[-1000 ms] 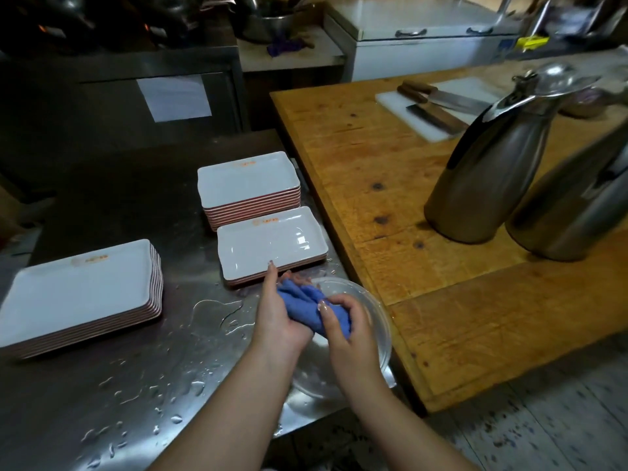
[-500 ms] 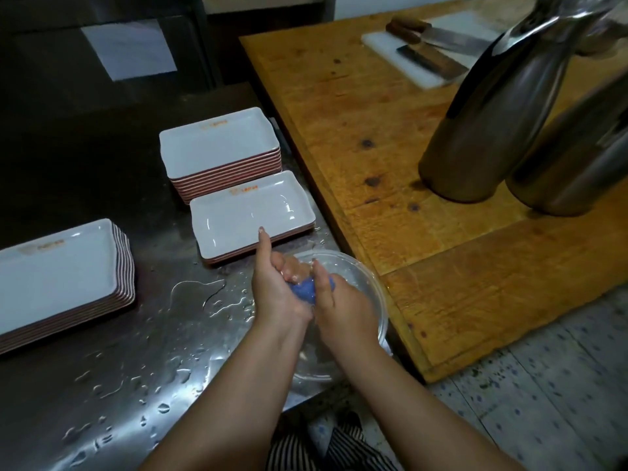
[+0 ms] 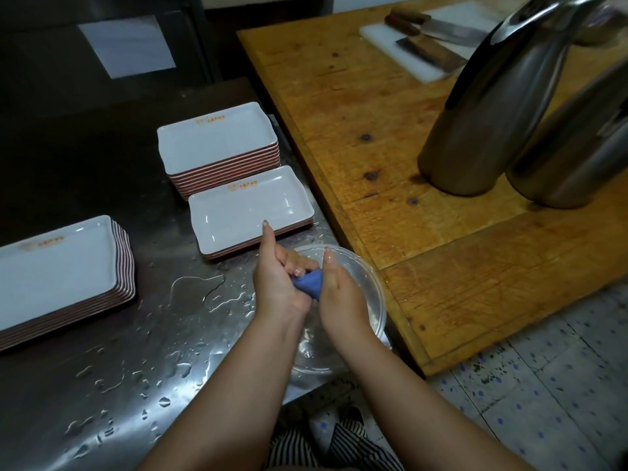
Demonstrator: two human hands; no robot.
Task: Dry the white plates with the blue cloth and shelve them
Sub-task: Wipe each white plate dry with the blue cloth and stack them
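Right now your two hands are wrapped round the blue cloth [image 3: 309, 283], bunched small between them: the left hand [image 3: 277, 283] grips it with fingers curled and the forefinger pointing away, and the right hand [image 3: 339, 290] closes on its other end. You hold it over a clear bowl [image 3: 370, 300] at the near right edge of the steel desk [image 3: 119, 385], which looks like wringing rather than wiping.

Just beyond your left hand lies a short stack of white plates [image 3: 248, 212], its top plate glossy; whether that is water I cannot tell. Touching its far side stands a taller stack [image 3: 217, 141], and well apart on the left a third stack [image 3: 54, 270] runs out of frame. By my judgement the drying has hardly advanced: no plate is in hand, no shelf is in view, and shelving is all still to do.

Puddles and drops cover the steel desk near you, so plates set down there would wet again. To the right a wooden desk [image 3: 373, 113] butts against it, carrying two steel jugs [image 3: 509, 107] and, at the far end, a white board with cleavers [image 3: 428, 39]. Speckled floor tiles [image 3: 543, 385] show at lower right; the far left is dark cabinetry.
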